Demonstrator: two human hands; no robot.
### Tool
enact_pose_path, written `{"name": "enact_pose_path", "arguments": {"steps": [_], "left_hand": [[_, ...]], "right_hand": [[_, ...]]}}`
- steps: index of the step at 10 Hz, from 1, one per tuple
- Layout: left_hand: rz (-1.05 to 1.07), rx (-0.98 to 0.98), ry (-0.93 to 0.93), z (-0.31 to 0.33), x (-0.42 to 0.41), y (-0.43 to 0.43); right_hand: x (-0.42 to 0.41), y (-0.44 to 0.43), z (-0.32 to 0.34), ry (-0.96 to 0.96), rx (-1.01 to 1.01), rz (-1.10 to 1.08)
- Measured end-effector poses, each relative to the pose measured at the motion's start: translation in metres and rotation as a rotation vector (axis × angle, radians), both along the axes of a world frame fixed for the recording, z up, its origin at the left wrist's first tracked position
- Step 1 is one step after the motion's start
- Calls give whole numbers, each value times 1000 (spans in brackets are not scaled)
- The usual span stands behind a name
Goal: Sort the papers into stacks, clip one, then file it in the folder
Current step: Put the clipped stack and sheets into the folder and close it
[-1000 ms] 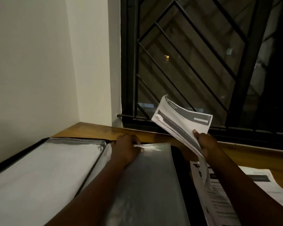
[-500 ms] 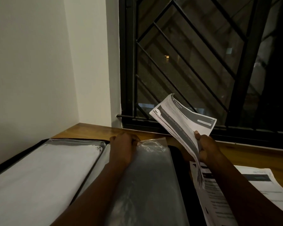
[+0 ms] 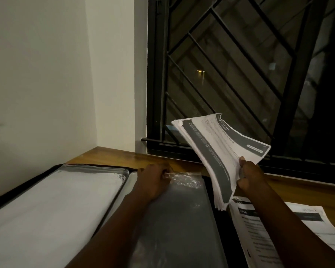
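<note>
While right hand point(image 3: 249, 178) grips stack point(image 3: 217, 151), left hand point(image 3: 153, 180) pinches sleeve point(image 3: 182, 219); small print point(image 3: 218, 141) blurred.

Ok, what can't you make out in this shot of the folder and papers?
Head view only:
- Thick white paper stack: small print blurred; right hand covers one edge.
- Clear plastic sleeve: left hand hides its mouth.
- Open black folder: near end cut off by frame.
- Loose printed sheets: forearm covers part.
</note>
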State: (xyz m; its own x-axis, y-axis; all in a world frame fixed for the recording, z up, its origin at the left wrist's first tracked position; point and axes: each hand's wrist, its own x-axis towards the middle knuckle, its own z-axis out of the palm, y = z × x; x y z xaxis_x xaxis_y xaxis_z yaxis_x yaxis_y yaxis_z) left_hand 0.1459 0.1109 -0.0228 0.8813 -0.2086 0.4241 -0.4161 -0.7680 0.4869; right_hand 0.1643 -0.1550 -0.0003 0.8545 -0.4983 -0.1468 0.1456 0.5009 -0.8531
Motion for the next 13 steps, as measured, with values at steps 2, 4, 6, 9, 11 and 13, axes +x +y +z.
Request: {"name": "enact_pose_path", "arguments": {"steps": [2,4,6,9,11,13], "left_hand": [[7,-17,60,1,0,-1],[-9,-37,68,2,-1,-2],[-47,-102,100,1,3,-1],[19,-100,68,10,5,15],[71,-153,21,16,13,39],[117,-63,68,15,17,31]], "right_hand": [[11,15,46,-7,-132,10],[21,54,93,-285,-28,-94],[46,77,90,-363,-125,-62],[57,67,73,-305,-273,110],[63,54,63,-239,-351,96],[74,59,74,-225,-525,228]]}}
